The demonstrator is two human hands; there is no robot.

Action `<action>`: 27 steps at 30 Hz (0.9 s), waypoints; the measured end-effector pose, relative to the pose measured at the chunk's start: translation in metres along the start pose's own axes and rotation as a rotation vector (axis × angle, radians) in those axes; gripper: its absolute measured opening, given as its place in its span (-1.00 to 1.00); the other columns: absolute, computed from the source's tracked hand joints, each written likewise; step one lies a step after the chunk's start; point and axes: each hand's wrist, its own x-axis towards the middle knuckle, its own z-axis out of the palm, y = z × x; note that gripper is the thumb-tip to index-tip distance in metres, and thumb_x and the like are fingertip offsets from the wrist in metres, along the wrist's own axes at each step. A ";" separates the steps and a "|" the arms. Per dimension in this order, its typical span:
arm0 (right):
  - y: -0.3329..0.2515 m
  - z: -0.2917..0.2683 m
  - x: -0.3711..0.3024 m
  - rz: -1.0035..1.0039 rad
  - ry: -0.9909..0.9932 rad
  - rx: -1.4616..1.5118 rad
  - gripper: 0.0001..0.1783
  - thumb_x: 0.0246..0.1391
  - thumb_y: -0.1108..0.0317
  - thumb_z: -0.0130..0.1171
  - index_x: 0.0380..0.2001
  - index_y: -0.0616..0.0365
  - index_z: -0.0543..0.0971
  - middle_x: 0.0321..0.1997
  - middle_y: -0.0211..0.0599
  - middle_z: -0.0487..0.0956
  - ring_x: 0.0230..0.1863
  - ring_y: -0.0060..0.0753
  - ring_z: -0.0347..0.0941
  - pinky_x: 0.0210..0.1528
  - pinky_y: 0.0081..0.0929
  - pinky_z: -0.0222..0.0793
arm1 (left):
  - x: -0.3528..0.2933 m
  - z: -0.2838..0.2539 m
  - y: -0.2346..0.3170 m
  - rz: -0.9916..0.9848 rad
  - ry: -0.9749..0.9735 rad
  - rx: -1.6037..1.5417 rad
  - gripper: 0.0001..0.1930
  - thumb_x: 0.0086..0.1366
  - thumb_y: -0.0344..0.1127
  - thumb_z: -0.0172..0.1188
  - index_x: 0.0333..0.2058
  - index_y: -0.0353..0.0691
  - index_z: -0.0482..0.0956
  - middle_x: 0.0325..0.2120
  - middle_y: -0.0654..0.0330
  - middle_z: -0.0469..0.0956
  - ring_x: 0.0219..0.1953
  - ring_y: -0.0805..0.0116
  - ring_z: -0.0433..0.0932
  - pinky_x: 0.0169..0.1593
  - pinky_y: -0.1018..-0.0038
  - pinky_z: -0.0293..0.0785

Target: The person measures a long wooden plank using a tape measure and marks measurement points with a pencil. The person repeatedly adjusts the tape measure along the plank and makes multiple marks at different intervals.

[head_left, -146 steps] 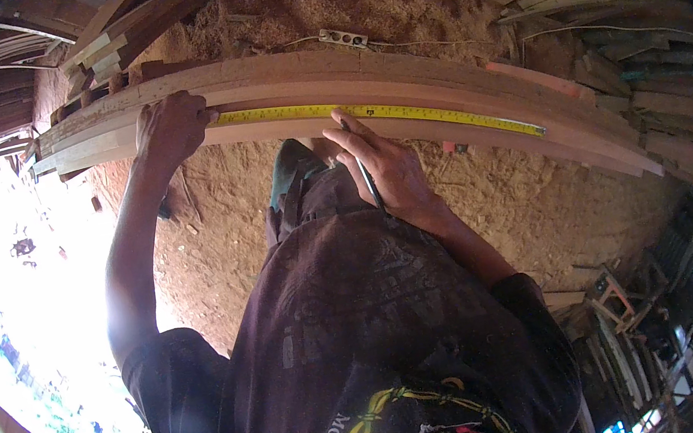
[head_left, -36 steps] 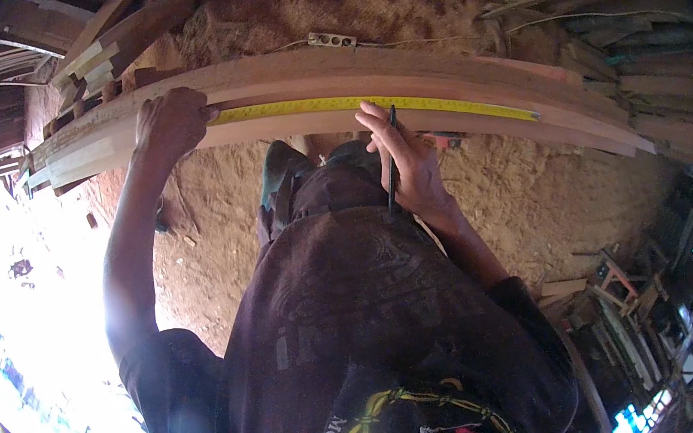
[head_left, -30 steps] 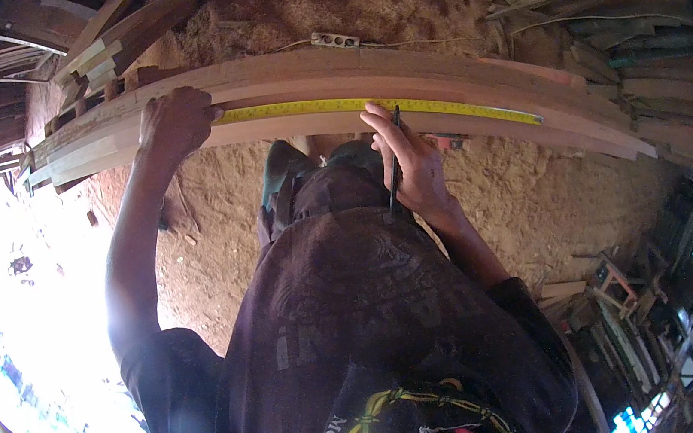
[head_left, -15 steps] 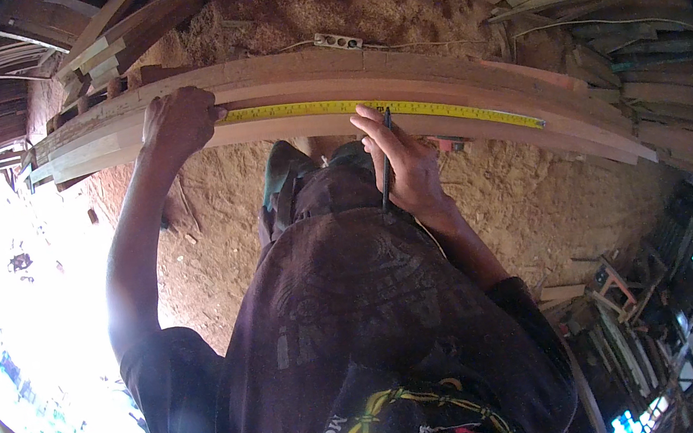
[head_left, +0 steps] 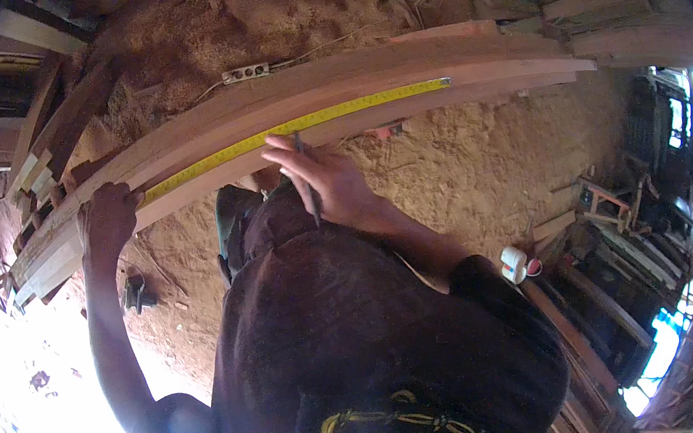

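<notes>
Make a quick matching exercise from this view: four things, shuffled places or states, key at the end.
1. tape measure
2. pen-like stick
3. socket strip
4. left hand

A. beyond the timber
B. closed, at the tape's left end
C. yellow, stretched along the wood
D. dark, held in the right hand

Pairs: 1-C, 2-D, 3-A, 4-B

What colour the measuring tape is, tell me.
The measuring tape is yellow with dark markings, clearest in the head view.

A: Support?
B: Long wooden planks (head_left: 329, 76), side by side. Yellow tape measure (head_left: 367, 104) extended lengthwise on top.
A: Floor (head_left: 480, 174)?
B: Brown, dusty. Socket strip (head_left: 246, 73) lying beyond the planks.
</notes>
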 end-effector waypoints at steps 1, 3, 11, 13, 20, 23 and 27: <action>0.004 -0.007 -0.003 0.009 0.053 0.014 -0.60 0.34 0.55 0.22 0.22 0.15 0.59 0.32 0.03 0.62 0.21 0.07 0.66 0.16 -0.17 0.62 | -0.001 -0.001 0.000 -0.007 0.022 -0.011 -0.64 0.43 0.01 0.27 -0.24 -0.21 0.73 -0.18 -0.06 0.68 -0.02 -0.12 0.67 0.05 -0.09 0.53; 0.015 -0.031 -0.015 0.092 0.124 -0.024 -0.60 0.33 0.56 0.23 0.22 0.16 0.59 0.30 0.05 0.63 0.25 0.07 0.65 0.18 -0.18 0.62 | -0.002 -0.003 0.000 0.000 0.014 0.007 -0.66 0.44 -0.01 0.26 -0.23 -0.20 0.73 -0.18 -0.05 0.68 -0.03 -0.12 0.68 0.05 -0.07 0.54; 0.071 -0.094 -0.044 0.186 0.341 -0.251 -0.60 0.33 0.60 0.22 0.21 0.17 0.60 0.29 0.12 0.63 0.29 0.07 0.63 0.20 -0.16 0.64 | -0.001 0.000 -0.007 0.034 0.042 0.067 -0.67 0.47 -0.01 0.22 -0.21 -0.18 0.72 -0.20 -0.06 0.67 -0.07 -0.13 0.69 -0.02 -0.10 0.58; 0.075 -0.096 -0.047 0.197 0.319 -0.214 -0.61 0.33 0.59 0.23 0.20 0.17 0.60 0.29 0.13 0.63 0.29 0.08 0.63 0.19 -0.18 0.64 | -0.002 0.001 -0.010 0.030 0.040 0.055 -0.66 0.47 -0.01 0.22 -0.21 -0.19 0.71 -0.21 -0.06 0.67 -0.07 -0.14 0.69 -0.03 -0.11 0.58; 0.070 -0.100 -0.046 0.202 0.269 -0.088 -0.63 0.33 0.59 0.24 0.17 0.18 0.62 0.28 0.08 0.65 0.28 0.07 0.64 0.19 -0.19 0.64 | -0.002 -0.002 -0.011 0.003 -0.003 0.034 -0.68 0.45 -0.05 0.25 -0.21 -0.22 0.70 -0.23 -0.08 0.68 -0.08 -0.18 0.68 0.00 -0.10 0.56; 0.071 -0.101 -0.043 0.149 0.256 -0.112 -0.64 0.33 0.58 0.24 0.17 0.18 0.63 0.27 0.06 0.66 0.27 0.08 0.64 0.22 -0.16 0.61 | -0.001 -0.003 -0.010 0.012 -0.022 0.025 -0.67 0.46 -0.04 0.25 -0.22 -0.24 0.70 -0.23 -0.09 0.68 -0.07 -0.19 0.67 0.02 -0.09 0.54; 0.074 -0.103 -0.042 0.109 0.213 -0.099 -0.64 0.32 0.57 0.25 0.16 0.18 0.63 0.25 0.05 0.67 0.25 0.07 0.66 0.21 -0.14 0.60 | 0.001 -0.004 -0.010 -0.009 -0.044 0.027 -0.66 0.45 -0.04 0.27 -0.24 -0.25 0.70 -0.24 -0.08 0.68 -0.06 -0.18 0.67 0.04 -0.07 0.53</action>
